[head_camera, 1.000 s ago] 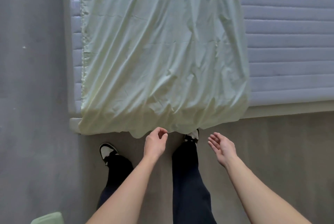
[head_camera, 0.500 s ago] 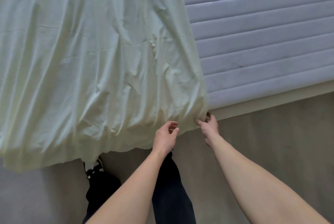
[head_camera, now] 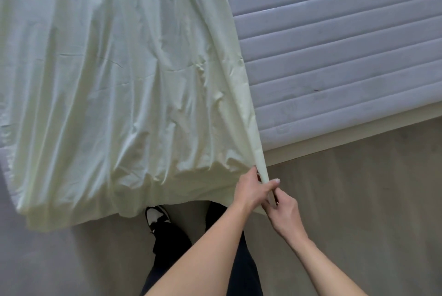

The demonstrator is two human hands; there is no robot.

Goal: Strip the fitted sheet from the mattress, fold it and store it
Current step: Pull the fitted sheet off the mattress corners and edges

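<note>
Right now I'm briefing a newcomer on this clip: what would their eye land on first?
First, the pale green fitted sheet, wrinkled, covering the left of the frame and hanging over the bed's near edge. Next, both hands at its lower right corner: the left hand and the right hand pinch one taut fold together. To the right lies the bare ribbed mattress.

A bedroom is indicated: a quilted mattress (head_camera: 334,56) is laid on a low pale base (head_camera: 346,138), with wood-look flooring (head_camera: 358,200) seen nearby.
</note>
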